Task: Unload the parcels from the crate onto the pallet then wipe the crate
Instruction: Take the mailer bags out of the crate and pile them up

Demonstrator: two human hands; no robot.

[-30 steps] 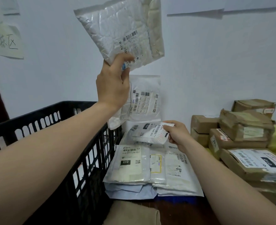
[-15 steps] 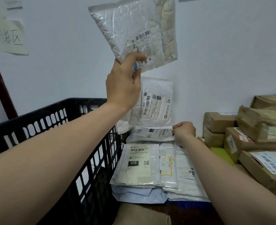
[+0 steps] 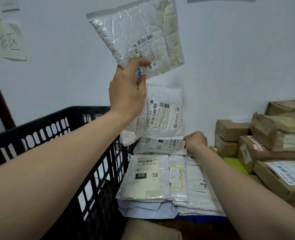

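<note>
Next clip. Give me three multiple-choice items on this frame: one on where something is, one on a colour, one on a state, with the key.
1. Where does the crate stand relative to the pile of flat parcels?
A. to its left
B. to its right
C. on top of it

2. What colour are the boxes stacked at the right?
A. blue
B. brown
C. black

3. What state is the padded envelope in?
A. lying in the crate
B. flat on the pile
C. held up by the left hand

Key:
1 A, the crate's slotted wall borders the pile's left edge.
2 B, all are plain brown cardboard.
3 C, thumb and fingers pinch its lower corner, high above the pile.
</note>
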